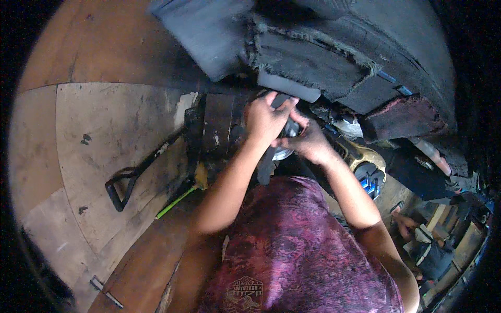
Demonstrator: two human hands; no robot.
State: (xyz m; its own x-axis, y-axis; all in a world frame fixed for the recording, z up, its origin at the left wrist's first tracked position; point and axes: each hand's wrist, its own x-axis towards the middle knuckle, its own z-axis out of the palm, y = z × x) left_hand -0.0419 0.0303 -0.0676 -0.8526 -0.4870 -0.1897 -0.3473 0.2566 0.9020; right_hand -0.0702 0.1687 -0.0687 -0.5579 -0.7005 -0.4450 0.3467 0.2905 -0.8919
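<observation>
My left hand (263,121) and my right hand (309,142) meet in front of my chest, fingers curled around a dark rounded tool with a shiny metal rim (282,154). Its exact kind is not clear, as my fingers cover much of it. A dark flat piece lies under the left fingertips at its upper end. Just beyond my fingers is a grey strip (289,87), below a large heap of dark, fray-edged fabric (313,55). Smudges darken my right fingers.
Wooden wall panels (115,141) stand at the left, with a black D-shaped handle (124,189) on a shaft against them. Near it is a bright green stick (176,202). A yellow-and-black machine (368,161) sits right of my forearm. Another person's limb (406,224) shows at the lower right.
</observation>
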